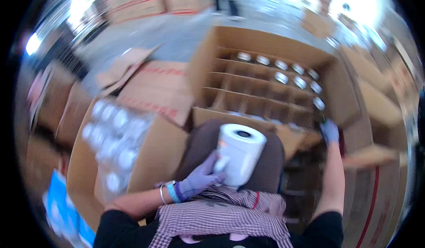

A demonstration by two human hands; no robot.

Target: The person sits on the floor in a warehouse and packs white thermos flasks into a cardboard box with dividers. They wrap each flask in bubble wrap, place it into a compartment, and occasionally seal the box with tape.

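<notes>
The left hand's fingers (213, 160) press against the lower left side of a white roll (241, 164), which stands tilted on the lap just right of them; whether they clamp it cannot be told. The right hand (330, 132) reaches to the near right corner of a divided carton (270, 40), its blurred fingers' grip unclear. Silver-topped items (281, 77) fill some compartments. Left, clear containers (117, 135) crowd another open box (152, 153).
</notes>
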